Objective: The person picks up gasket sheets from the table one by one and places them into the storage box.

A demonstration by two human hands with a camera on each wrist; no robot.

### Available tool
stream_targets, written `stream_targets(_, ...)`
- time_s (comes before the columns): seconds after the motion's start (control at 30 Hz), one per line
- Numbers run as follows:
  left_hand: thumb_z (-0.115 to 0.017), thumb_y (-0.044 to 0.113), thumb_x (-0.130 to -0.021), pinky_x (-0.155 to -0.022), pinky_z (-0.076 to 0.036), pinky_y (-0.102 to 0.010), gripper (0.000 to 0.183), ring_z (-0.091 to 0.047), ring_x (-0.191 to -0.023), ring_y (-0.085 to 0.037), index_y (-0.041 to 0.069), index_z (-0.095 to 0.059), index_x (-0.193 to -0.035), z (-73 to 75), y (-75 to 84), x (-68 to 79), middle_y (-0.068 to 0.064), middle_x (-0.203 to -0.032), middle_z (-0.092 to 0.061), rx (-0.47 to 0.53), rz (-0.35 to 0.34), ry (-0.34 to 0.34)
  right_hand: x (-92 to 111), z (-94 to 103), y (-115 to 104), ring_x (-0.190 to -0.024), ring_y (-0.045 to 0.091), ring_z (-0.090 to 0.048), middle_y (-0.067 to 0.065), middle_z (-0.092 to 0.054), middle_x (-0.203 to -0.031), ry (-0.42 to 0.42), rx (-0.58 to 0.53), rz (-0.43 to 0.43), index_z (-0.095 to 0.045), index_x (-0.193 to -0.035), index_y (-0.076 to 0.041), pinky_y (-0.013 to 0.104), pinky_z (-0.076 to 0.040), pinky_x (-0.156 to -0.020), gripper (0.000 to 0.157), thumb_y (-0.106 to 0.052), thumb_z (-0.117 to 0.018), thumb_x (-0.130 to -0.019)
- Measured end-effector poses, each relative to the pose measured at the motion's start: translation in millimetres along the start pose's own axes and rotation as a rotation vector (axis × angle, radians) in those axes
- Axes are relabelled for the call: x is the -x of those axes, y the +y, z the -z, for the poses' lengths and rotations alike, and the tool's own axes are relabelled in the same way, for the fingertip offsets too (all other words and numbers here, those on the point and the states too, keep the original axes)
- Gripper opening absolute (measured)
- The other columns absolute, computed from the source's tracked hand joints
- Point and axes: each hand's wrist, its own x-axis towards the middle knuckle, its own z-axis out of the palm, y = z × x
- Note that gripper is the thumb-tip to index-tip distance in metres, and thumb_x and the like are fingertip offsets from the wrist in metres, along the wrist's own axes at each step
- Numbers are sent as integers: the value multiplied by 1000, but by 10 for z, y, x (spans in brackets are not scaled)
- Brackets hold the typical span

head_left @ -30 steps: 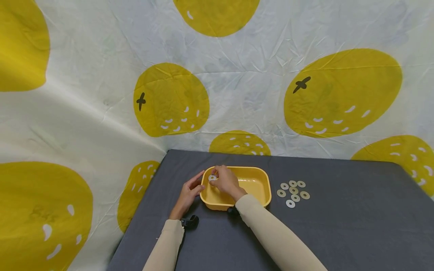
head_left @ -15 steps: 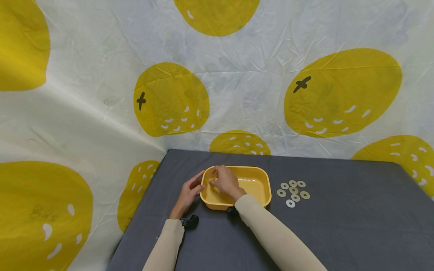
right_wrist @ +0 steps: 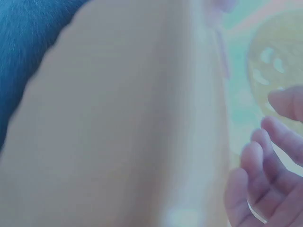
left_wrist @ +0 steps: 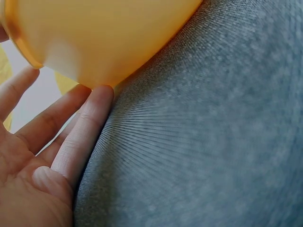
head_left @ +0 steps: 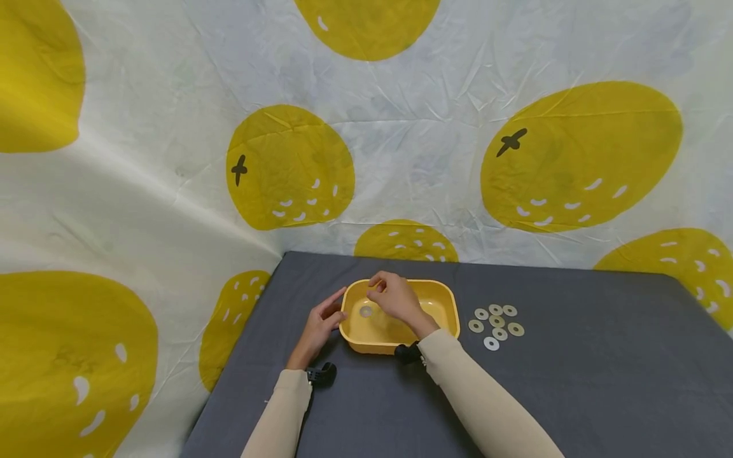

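Note:
A yellow plastic basin (head_left: pixel 372 348) stands on the dark grey table. One flat washer (head_left: pixel 366 311) lies on its floor towards the left. My left hand (head_left: pixel 319 326) touches the basin's left end, thumb at the rim; in the left wrist view, its straight fingers (left_wrist: pixel 78 137) meet the outer wall. Above the basin's middle hangs my right hand (head_left: pixel 396 298), with no object visible in it. The right wrist view shows its loosely bent fingers (right_wrist: pixel 253 161) apart from the thumb, beside the blurred basin wall (right_wrist: pixel 109 113).
Several flat metal washers (head_left: pixel 497 321) lie in a loose cluster on the table (head_left: pixel 601 356), right of the basin. A white cloth (head_left: pixel 412 159) printed with yellow fruit shapes hangs behind the table and along its left side.
The washer pinched in my right hand a second ago now lies in the basin. That hand has let go and moved up and right. My left hand has stayed put.

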Motion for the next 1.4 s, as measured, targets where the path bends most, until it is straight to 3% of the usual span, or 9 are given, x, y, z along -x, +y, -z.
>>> stream_targets(0.23, -64, 16, -97, -88, -58, -30, 60, -68, -114, -24, 27, -49, -154, 2, 13, -2, -12, -134, -67, -13, -9, 5, 282, 489, 194, -76, 19, -58, 8, -66, -95, -44, -61, 67, -70, -116, -7, 32, -47, -64, 23, -22, -69, -98)
stream_targets(0.43, -64, 17, -98, -91, -58, -33, 59, -65, -122, -32, 28, -49, -154, -3, 7, -2, -15, -139, -65, -6, 4, -12, 498, 930, 515, -81, 20, -60, 7, -68, -98, 31, -43, 66, -70, -117, -11, 34, -50, -71, 22, -24, -68, -99)
stream_targets(0.63, -64, 15, -97, -90, -59, -34, 59, -65, -121, -25, 28, -50, -153, -17, 29, 2, -11, -139, -65, 7, 27, 0, 647, 1331, 991, -87, 26, -61, 16, -67, -107, 96, -50, -30, -66, -124, -6, 31, -52, -71, 32, -29, -62, -103)
stream_targets(0.8, -64, 16, -96, -92, -59, -37, 60, -65, -121, -26, 27, -50, -153, -26, 33, -7, -10, -138, -65, -6, 36, 13, 755, 1592, 1356, -85, 30, -61, 20, -64, -105, 135, -54, -140, -63, -129, -1, 34, -52, -68, 41, -32, -60, -104)
stream_targets(0.97, -65, 19, -96, -93, -59, -38, 58, -65, -121, -24, 32, -53, -151, -28, 29, -6, -8, -139, -65, -11, 37, 21, 834, 1761, 1644, -86, 24, -61, 19, -67, -104, 140, 56, -180, -63, -127, 4, 32, -49, -69, 39, -26, -62, -102)
stream_targets(1.1, -65, 19, -97, -92, -58, -37, 57, -64, -123, -25, 33, -52, -151, -28, 24, 6, -8, -140, -65, -5, 26, 15, 872, 1832, 1811, -82, 23, -58, 18, -66, -98, 98, 139, -223, -62, -124, 6, 33, -45, -67, 37, -21, -66, -99)
stream_targets(1.4, -66, 19, -97, -93, -58, -37, 58, -65, -122, -25, 32, -52, -151, -27, -14, 17, -8, -140, -65, -5, 20, 10, 839, 1856, 2014, -75, 22, -55, 13, -63, -89, 12, 196, -273, -62, -122, 7, 33, -43, -65, 39, -20, -69, -95)
